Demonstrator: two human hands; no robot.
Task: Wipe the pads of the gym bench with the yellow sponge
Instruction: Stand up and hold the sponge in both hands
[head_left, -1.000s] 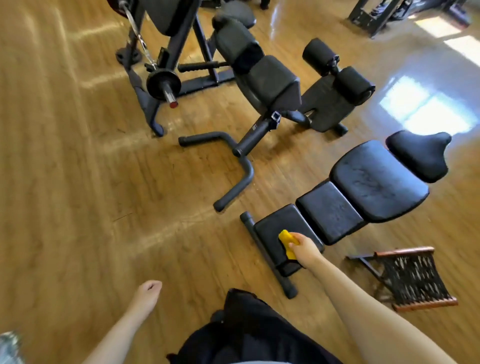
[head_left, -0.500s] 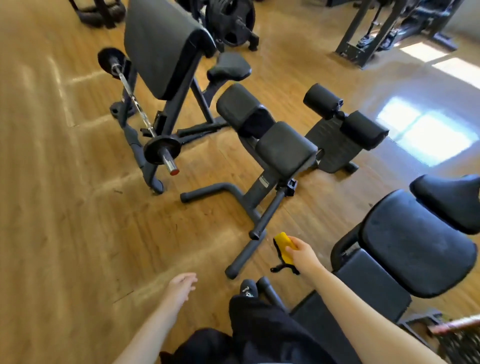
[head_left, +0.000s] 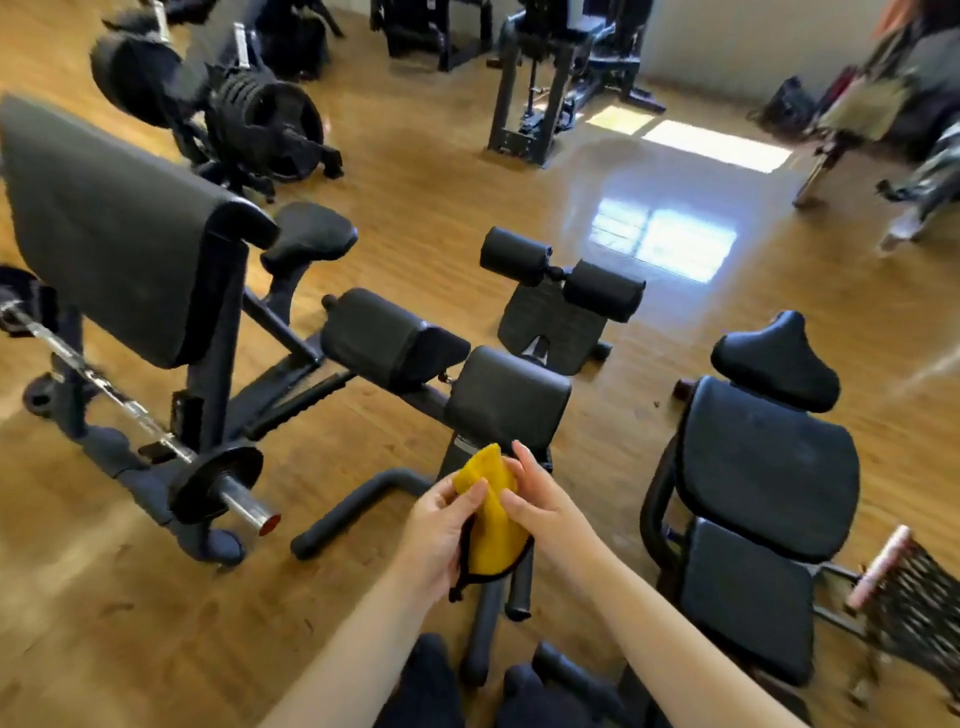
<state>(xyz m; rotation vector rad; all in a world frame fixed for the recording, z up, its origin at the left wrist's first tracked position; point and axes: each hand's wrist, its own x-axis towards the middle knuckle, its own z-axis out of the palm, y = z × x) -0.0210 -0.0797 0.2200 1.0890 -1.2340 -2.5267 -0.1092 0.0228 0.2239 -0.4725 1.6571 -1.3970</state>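
The soft yellow sponge with a black edge and a dangling black cord (head_left: 491, 519) looks folded or bunched, its top rising to a rounded point and its lower part sagging between the two hands; it is held in the air, off every pad. The left hand (head_left: 439, 525) grips it from the left, fingers curled round the sponge's side with the thumb laid across its front. The right hand (head_left: 540, 501) holds it from the right, thumb pressed on the yellow face and the fingers stretched up behind the top edge. Just beyond the hands stands the black padded hyperextension bench with two block-shaped cushions (head_left: 506, 400), its dark tubular foot reaching the wooden floor below the left hand. To the right of the right hand lies the long black gym bench with several separate vinyl pads (head_left: 769, 467), apart from the sponge. To the left of the left hand is a black sloped curl pad on a steel frame (head_left: 109, 228), with a chrome barbell carrying a black plate (head_left: 218, 483) beneath it.
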